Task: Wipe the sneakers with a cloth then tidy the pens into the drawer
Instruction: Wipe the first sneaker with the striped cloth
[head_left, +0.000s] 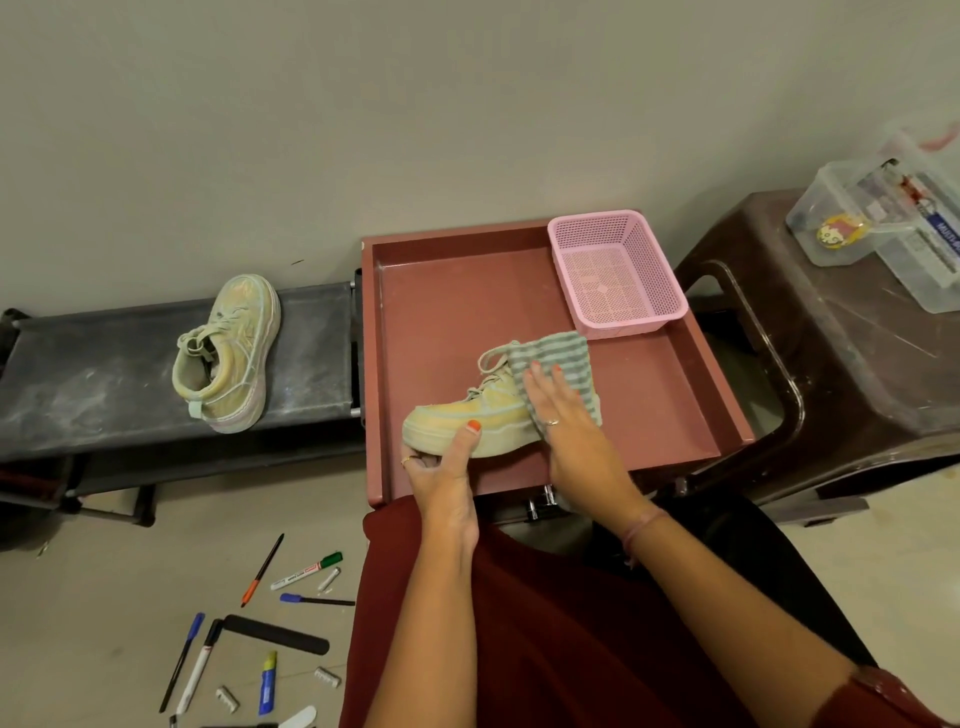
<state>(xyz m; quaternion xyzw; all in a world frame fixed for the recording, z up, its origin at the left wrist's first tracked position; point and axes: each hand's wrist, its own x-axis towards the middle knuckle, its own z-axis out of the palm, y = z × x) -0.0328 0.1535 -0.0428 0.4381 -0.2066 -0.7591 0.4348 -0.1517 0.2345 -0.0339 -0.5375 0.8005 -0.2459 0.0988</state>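
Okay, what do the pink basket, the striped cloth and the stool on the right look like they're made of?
Pink basket: moulded plastic by its look, matte, with a regular perforated mesh. Striped cloth: soft woven or knitted fabric, likely cotton or microfibre; it drapes over the sneaker. Stool: probably glossy brown plastic, rounded moulded edges, scuffed top.

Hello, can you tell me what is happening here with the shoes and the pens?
A person is cleaning a sneaker over an open red drawer. The left hand holds its toe end, and the right hand presses a striped cloth flat against its heel side. The other sneaker waits on a dusty black rack. The pens lie scattered on the floor, not yet tidied. A pink basket sits in the drawer's far corner.
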